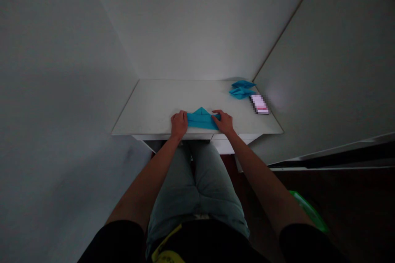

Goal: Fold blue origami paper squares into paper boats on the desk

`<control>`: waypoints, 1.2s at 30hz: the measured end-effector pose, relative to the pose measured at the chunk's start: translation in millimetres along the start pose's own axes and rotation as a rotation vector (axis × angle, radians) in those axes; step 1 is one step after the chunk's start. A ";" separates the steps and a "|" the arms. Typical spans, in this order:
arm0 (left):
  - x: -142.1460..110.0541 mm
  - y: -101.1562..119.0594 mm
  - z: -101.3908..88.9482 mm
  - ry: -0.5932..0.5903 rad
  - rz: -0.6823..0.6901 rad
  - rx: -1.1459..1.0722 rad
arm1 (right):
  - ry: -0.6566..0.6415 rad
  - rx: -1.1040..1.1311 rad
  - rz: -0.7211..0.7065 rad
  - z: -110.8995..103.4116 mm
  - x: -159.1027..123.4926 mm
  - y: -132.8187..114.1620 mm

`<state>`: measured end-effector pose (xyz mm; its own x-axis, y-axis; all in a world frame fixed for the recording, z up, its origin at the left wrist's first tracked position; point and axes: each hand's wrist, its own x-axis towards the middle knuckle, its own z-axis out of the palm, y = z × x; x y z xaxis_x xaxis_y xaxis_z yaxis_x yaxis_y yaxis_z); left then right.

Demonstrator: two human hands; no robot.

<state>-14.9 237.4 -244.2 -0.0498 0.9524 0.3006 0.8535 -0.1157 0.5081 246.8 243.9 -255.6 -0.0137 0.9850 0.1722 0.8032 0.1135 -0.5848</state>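
Shirt [212,242] at six o'clock, we're steadying likely flimsy paper's [200,121] ends: left fingers [184,116] bunching at nine, right fingers [219,111] parting at three.

Dim, grainy view; soft shadows, wide-angle stretch

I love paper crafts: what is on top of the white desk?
Two folded blue paper shapes, a bright, blurred phone-like rectangle, and a folded blue paper piece touched by the left hand and right hand. Whatever lies beneath these is hidden.
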 end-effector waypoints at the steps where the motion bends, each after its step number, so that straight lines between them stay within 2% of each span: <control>1: 0.0 -0.1 -0.1 0.000 -0.006 -0.004 | -0.009 -0.013 0.008 0.5 0.1 -0.3; 8: 0.1 -0.8 -3.5 -0.012 -0.054 -0.102 | 0.018 -0.033 0.001 3.5 -1.1 -3.7; 11: -2.4 2.0 -5.2 0.025 -0.053 -0.133 | 0.020 -0.063 -0.008 2.5 -1.8 -6.4; 16: -10.3 10.0 -11.3 0.060 0.005 -0.028 | 0.024 -0.137 0.018 2.0 -3.4 -10.8; 18: -13.2 12.2 -13.8 0.003 0.107 0.016 | 0.024 -0.160 0.025 3.2 -3.9 -11.1; 21: -14.5 12.5 -15.1 -0.169 0.294 0.039 | 0.041 -0.161 0.027 5.9 -4.3 -9.8; 24: -12.0 10.1 -13.1 -0.320 0.398 0.012 | 0.107 -0.111 0.024 6.8 -5.4 -9.0; 28: -8.6 6.4 -7.9 -0.358 0.446 -0.009 | 0.169 -0.078 -0.024 1.6 -10.8 -12.0; 33: -10.4 5.7 -2.3 -0.336 0.458 0.045 | -0.037 -0.129 -0.255 -3.1 -16.5 -16.5; 36: -13.0 8.0 -1.3 -0.328 0.455 0.078 | -0.116 -0.162 -0.303 -1.2 -16.3 -15.5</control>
<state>-8.1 223.7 -243.0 0.4851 0.8506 0.2029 0.7876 -0.5258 0.3212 235.2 226.0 -248.4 -0.3263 0.9189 0.2218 0.8359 0.3900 -0.3862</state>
